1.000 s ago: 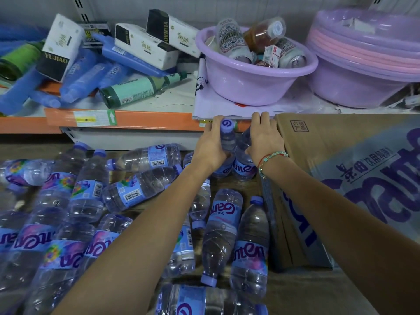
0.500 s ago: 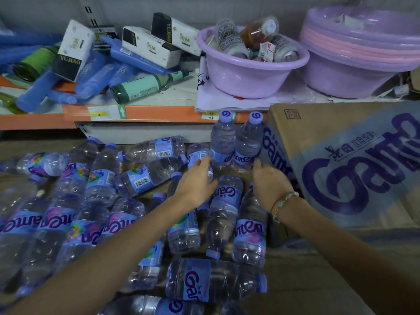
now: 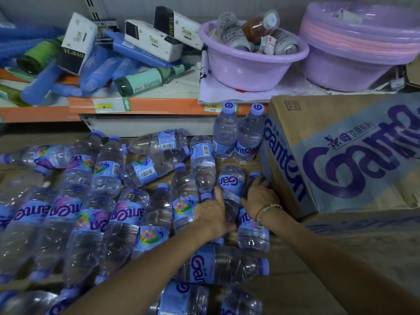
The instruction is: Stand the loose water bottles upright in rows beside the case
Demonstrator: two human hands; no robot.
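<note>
Two bottles stood upright at the far corner of the cardboard case, touching it; dozens more lay flat across the wooden floor. Left hand curled over a lying bottle, right hand wrapped on its neighbour just beside the case. Full, so probably weighty; thin ribbed clear plastic, likely to dent and slip. Best gripped mid-body at the label, not the smooth purple cap.

A shop or stockroom. An orange-edged shelf carries price tags and boxed goods. A branded carton sits below.
</note>
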